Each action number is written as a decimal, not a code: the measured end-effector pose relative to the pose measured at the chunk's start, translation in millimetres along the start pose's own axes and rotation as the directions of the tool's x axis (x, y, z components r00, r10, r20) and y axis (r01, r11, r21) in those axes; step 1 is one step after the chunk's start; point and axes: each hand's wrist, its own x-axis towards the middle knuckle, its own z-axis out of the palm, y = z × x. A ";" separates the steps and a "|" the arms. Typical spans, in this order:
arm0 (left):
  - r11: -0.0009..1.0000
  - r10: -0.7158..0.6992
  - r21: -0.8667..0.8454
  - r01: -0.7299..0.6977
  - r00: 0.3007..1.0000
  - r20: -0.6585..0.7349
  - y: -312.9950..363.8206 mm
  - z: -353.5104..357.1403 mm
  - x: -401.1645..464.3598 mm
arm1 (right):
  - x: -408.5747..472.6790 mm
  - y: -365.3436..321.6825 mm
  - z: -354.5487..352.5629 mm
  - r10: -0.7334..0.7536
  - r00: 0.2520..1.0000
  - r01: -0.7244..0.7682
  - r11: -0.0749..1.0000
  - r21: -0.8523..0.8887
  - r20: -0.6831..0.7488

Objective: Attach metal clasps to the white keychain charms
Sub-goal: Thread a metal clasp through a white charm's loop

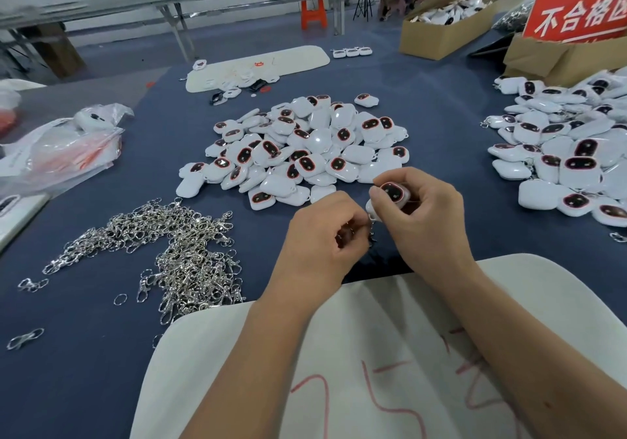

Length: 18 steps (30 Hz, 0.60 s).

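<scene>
Two hands at lower centre of the frame, close together and both occupied: right hand (425, 211) curled round one white charm (393, 194), thumb and fingers gripping its sides; left hand (325, 235) pinching a metal clasp (372, 231) just below and left of the charm, the chain end hanging between the two hands. Step in hand, by judgement: fitting the clasp's ring to the charm's loop; whether the ring has already passed through cannot be told, as fingers hide the joint. Next move calls for a steady hold on the charm while the ring is threaded fully and closed, then the piece set aside. Charm: rounded white shell, glossy, with a dark oval window rimmed in red on its face, tilted toward the viewer. Stock, centre of frame: heap of like charms (298, 150), without clasps as far as can be seen. Stock, right edge: second heap (570, 146), several showing small metal rings, likely finished. Stock, lower left: tangle of silver clasps (176, 252), a few strays beside it. All rest on a dark blue table covering (84, 370). Cardboard boxes (444, 31) and a red sign (576, 14) at upper right.
</scene>
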 end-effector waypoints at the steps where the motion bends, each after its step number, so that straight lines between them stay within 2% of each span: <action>1: 1.000 0.004 0.005 -0.004 1.000 -0.002 0.1 0.0 -0.1 | 0.1 0.0 -0.3 0.004 1.000 -0.004 1.000 0.001 0.001; 18: 0.997 -0.056 0.042 0.057 0.998 -0.032 1.1 1.3 -2.2 | -2.8 -4.8 2.2 -0.031 0.999 0.030 0.999 -0.021 -0.011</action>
